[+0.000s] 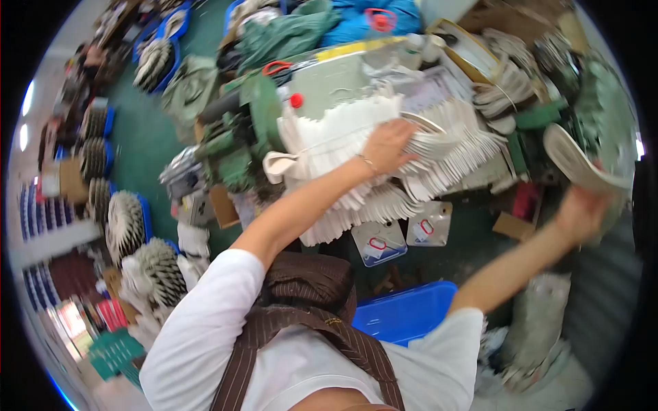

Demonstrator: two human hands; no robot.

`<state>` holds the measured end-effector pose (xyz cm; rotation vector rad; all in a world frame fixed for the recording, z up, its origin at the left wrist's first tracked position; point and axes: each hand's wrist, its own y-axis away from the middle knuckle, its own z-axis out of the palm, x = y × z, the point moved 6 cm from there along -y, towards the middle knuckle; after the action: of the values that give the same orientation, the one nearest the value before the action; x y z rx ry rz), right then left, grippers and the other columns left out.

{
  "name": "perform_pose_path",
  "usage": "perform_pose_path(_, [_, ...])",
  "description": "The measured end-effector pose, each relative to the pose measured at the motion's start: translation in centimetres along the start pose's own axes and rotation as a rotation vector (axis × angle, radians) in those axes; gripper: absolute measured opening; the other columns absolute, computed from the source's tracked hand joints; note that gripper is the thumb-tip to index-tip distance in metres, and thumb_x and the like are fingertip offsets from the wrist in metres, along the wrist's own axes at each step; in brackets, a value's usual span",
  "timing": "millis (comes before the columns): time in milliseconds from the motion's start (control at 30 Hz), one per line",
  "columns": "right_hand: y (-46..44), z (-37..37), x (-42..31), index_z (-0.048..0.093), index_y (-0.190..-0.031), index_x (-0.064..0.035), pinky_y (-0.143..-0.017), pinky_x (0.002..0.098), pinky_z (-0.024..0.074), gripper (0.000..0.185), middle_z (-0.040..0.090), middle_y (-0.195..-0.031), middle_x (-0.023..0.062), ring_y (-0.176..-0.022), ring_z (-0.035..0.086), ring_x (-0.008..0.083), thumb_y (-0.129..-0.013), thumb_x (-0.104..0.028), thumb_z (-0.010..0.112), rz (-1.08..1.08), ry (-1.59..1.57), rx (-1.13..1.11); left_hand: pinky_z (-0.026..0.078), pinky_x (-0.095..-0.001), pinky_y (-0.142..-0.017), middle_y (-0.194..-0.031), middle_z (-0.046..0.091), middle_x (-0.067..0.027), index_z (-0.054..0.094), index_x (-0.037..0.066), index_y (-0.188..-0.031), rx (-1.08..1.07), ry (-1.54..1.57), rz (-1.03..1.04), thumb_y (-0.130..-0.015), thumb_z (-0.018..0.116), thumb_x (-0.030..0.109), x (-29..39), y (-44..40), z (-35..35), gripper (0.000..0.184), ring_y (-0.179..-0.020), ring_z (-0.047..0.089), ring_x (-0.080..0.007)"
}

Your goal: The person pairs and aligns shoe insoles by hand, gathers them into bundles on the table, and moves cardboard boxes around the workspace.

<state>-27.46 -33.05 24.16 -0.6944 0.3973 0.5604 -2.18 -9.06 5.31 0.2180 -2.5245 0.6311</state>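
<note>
Rows of thin white curved pieces (343,127) are packed closely together on the work surface at the centre. My left hand (389,145) lies over them, with its fingers and thumb around the ends of several pieces. Out to the right, my right hand (582,209) is blurred and closed on one end of a single curved white piece (579,159). This piece is held up, apart from the rows. The tips of my right fingers are partly hidden behind it.
Green machine parts (233,154) stand left of the rows. Bundled pieces (504,92) and a yellow-edged box (466,51) lie at the back right. Below are a blue bin (404,312) and two tagged plates (379,243). Blue trays (145,219) line the left floor.
</note>
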Motion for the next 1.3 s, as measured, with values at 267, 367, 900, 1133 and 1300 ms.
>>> perform_pose_path(267, [13.0,9.3,15.2,0.045,-0.117,-0.0003,-0.079,0.0363,0.051,0.034,0.057,-0.111,0.0123,-0.098,0.058,0.0211,-0.085,0.0,0.056,0.205,0.674,0.455,0.04,-0.0333,-0.093,-0.125,0.051,-0.0123,0.054,0.001,-0.117,0.036,1.497,-0.472,-0.088,0.058,0.031,7.8,4.7,-8.9,0.042,-0.112,0.05,-0.0196])
perform_pose_path(367, [16.2,18.5,24.7,0.057,-0.101,0.0006,-0.062,0.021,0.0449,0.02,0.063,-0.087,0.0033,-0.073,0.057,0.0072,-0.085,-0.01,0.062,0.648,0.734,0.271,0.046,-0.0271,-0.078,-0.102,0.062,-0.0059,0.06,-0.001,-0.107,0.088,1.141,-0.484,-0.091,0.056,0.026,9.0,11.2,-14.2,0.032,-0.093,0.055,-0.0101])
perform_pose_path(900, [37.8,34.5,57.7,0.058,-0.107,0.0014,-0.074,0.0226,0.0416,0.022,0.062,-0.093,0.0014,-0.082,0.052,0.0081,-0.094,-0.014,0.049,0.858,0.645,-0.167,0.041,-0.0272,-0.089,-0.113,0.057,-0.0094,0.052,-0.004,-0.115,0.938,0.813,-0.668,-0.084,0.059,0.009,6.9,47.7,-45.6,0.034,-0.105,0.052,-0.0138])
perform_pose_path(1133, [35.6,39.0,63.4,0.057,-0.098,-0.0013,-0.067,0.0272,0.0438,0.017,0.059,-0.086,0.0014,-0.072,0.053,0.0117,-0.094,-0.017,0.05,0.847,0.551,-0.08,0.049,-0.0381,-0.077,-0.087,0.065,-0.0091,0.071,0.011,-0.081,0.879,0.976,0.246,-0.076,0.07,0.014,23.5,56.4,-55.4,0.006,-0.092,0.056,-0.026])
perform_pose_path(1300, [39.0,30.4,68.1,0.055,-0.113,-0.0009,-0.078,0.0351,0.0451,0.033,0.059,-0.102,0.0071,-0.093,0.054,0.0183,-0.094,-0.027,0.048,1.16,0.598,0.091,0.044,-0.0277,-0.066,-0.098,0.055,-0.0143,0.07,0.004,-0.093,1.16,0.764,0.408,-0.087,0.052,0.005,27.1,62.5,-58.9,0.019,-0.082,0.051,-0.0208])
